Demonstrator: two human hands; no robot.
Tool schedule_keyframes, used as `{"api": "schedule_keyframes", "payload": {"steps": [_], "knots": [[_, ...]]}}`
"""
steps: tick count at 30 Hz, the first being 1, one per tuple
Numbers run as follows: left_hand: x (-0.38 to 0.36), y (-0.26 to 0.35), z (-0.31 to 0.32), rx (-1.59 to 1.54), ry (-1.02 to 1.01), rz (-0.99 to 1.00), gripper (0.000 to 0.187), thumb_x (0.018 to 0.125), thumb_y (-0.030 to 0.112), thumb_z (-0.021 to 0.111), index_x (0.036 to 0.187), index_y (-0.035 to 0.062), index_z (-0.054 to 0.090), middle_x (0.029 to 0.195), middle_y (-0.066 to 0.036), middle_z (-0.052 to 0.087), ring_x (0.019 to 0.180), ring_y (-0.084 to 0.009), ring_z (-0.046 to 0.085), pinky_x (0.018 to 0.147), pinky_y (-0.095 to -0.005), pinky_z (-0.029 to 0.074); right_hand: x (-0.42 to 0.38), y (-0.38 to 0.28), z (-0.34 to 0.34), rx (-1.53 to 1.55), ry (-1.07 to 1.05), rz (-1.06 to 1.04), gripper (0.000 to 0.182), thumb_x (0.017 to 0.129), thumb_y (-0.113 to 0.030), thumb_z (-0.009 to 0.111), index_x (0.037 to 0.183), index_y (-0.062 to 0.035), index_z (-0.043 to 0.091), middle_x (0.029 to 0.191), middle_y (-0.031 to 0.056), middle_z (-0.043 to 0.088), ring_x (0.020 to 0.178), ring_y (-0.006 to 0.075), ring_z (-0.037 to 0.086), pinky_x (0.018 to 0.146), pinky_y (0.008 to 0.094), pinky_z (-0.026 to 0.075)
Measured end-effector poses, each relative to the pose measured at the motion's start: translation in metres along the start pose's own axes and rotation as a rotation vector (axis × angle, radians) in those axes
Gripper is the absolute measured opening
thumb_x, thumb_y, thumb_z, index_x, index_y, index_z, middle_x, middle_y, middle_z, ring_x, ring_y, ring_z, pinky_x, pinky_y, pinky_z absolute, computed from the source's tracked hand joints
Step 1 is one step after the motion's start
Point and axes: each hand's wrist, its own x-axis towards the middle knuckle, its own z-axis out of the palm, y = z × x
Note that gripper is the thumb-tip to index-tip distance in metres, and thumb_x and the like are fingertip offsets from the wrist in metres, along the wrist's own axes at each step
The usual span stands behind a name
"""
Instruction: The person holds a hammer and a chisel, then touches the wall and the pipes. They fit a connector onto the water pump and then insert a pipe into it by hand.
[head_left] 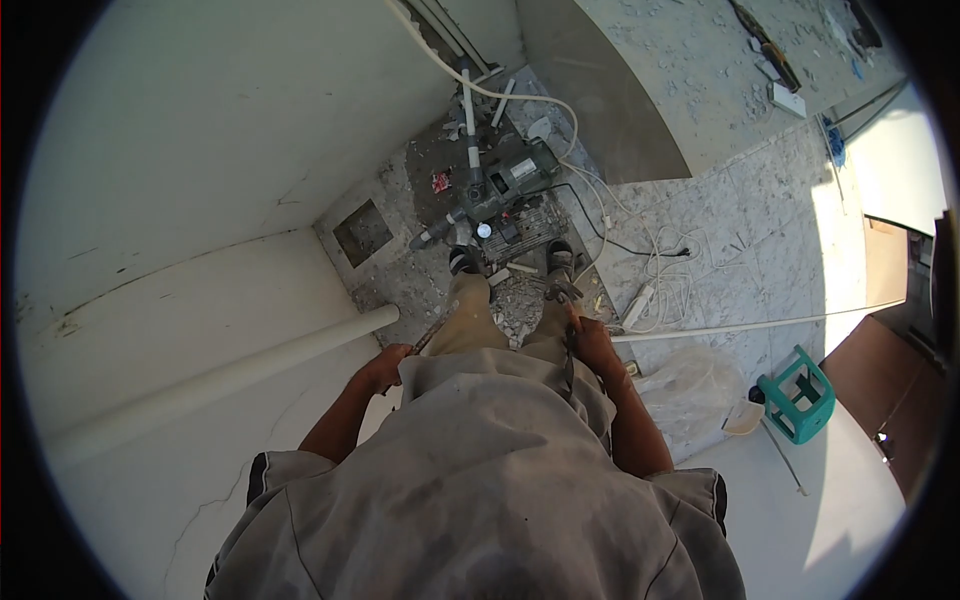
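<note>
The right hand (592, 345) is clenched on a tool (563, 291) whose long axis runs forward, its head towards the pump (514, 182), which lies ahead beyond the feet (560, 259), slanting away rightward; the left hand (385, 367) (farther from the pump) grips a thin bar (429, 336) angled forward-right

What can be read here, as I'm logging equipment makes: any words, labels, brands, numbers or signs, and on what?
No text is readable anywhere in this view.
Pump: the pale label is too small and blurred to read.
Red packet: any print is too small to read.
Tool in the right hand: no readable marking.
</note>
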Motion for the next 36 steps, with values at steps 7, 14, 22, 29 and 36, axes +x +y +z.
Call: {"api": "schedule_keyframes", "payload": {"steps": [7, 14, 22, 29, 36], "knots": [[-0.014, 0.022, 0.007, 0.087, 0.0, 0.013, 0.025, 0.096, 0.027, 0.052, 0.078, 0.0099, 0.053, 0.076, 0.001, 0.05, 0.072, -0.0094, 0.047, 0.061, -0.0327, 0.043, 0.001, -0.019, -0.014, 0.148, -0.093, 0.231, 0.069, 0.08, -0.01, 0.062, 0.146, -0.0249, 0.046, 0.095, 0.0171, 0.065, 0.088, 0.037, 0.065, 0.077, 0.0444, 0.051], [-0.007, 0.009, 0.002, -0.055, 0.03, 0.007, 0.02, 0.092, 0.023, 0.058, 0.079, 0.0088, 0.054, 0.077, 0.002, 0.051, 0.073, -0.0094, 0.046, 0.064, -0.0323, 0.042, 0.003, -0.022, -0.017, 0.213, -0.056, 0.321, 0.071, 0.079, -0.009, 0.062, 0.146, -0.024, 0.046, 0.097, 0.0173, 0.067, 0.09, 0.0356, 0.066, 0.08, 0.0421, 0.051], [-0.014, 0.003, -0.031, 0.275, -0.051, 0.149, 0.011, 0.087, 0.017, 0.063, 0.088, 0.006, 0.062, 0.079, 0.003, 0.055, 0.069, -0.0088, 0.049, 0.059, -0.0301, 0.045, 0.005, -0.029, -0.009, 0.325, -0.047, 0.37, 0.069, 0.075, -0.013, 0.068, 0.142, -0.0187, 0.051, 0.097, 0.0172, 0.068, 0.095, 0.035, 0.066, 0.084, 0.0407, 0.05], [0.005, 0.0, -0.093, 0.371, -0.073, 0.209, 0.021, 0.081, 0.015, 0.067, 0.096, 0.0021, 0.064, 0.088, -0.005, 0.064, 0.085, -0.0136, 0.053, 0.07, -0.036, 0.048, 0.026, -0.059, 0.044, -0.003, 0.087, 0.119, 0.095, 0.074, -0.015, 0.075, 0.155, -0.0182, 0.026, 0.093, 0.0196, 0.065, 0.084, 0.04, 0.065, 0.076, 0.0438, 0.052], [0.002, -0.059, -0.196, 0.438, -0.094, 0.205, 0.018, 0.089, 0.022, 0.058, 0.086, 0.0047, 0.056, 0.08, -0.002, 0.054, 0.077, -0.0144, 0.049, 0.066, -0.0378, 0.044, 0.054, -0.165, 0.104, 0.128, 0.049, 0.459, 0.083, 0.076, -0.015, 0.074, 0.151, -0.0225, 0.038, 0.107, 0.0172, 0.068, 0.1, 0.0365, 0.066, 0.086, 0.0424, 0.051]]}}
